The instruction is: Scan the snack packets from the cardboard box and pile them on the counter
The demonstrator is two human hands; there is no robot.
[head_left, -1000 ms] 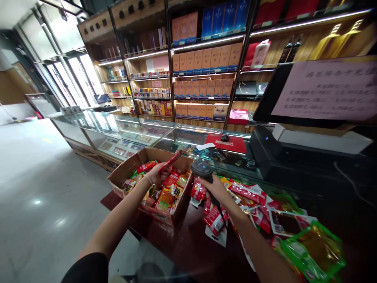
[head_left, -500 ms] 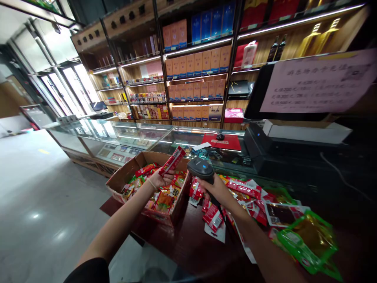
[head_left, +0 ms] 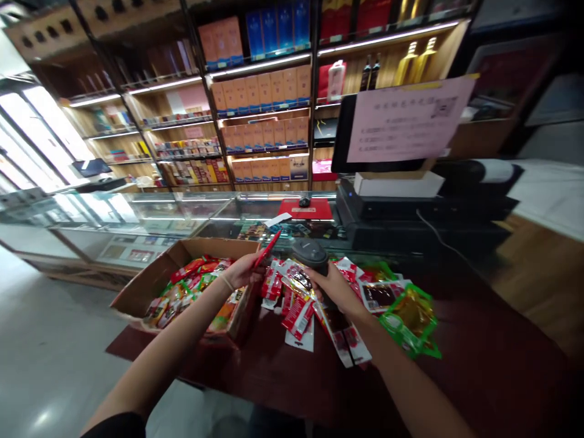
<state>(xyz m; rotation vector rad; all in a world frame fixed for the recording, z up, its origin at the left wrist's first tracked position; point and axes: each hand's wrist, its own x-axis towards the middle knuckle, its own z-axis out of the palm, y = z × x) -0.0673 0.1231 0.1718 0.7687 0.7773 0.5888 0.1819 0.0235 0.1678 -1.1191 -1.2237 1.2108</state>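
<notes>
Between the fingers of my left hand (head_left: 245, 272) is a red snack packet (head_left: 268, 248), turned nearly edge-on, above the right side of a cardboard box (head_left: 216, 246). Colourful snack packets (head_left: 189, 286) fill the box. My right hand (head_left: 333, 286) is wrapped round the handle of a black barcode scanner (head_left: 310, 252), its head raised over a loose pile of red and white packets (head_left: 298, 313). Part of that pile is hidden behind my right hand and forearm. Right of the forearm lies a green-edged packet (head_left: 410, 316).
The dark red table (head_left: 274, 371) carries the box and pile. Behind it runs a glass display counter (head_left: 182, 213) with a red mat (head_left: 314, 210) and a mouse. A screen with a pink paper sign (head_left: 406, 125) stands back right. Stocked shelves (head_left: 260, 91) line the wall.
The view has swung to the right. The red packet has turned from its broad face to its edge and come lower, nearer the pile. The scanner's blue light no longer shows.
</notes>
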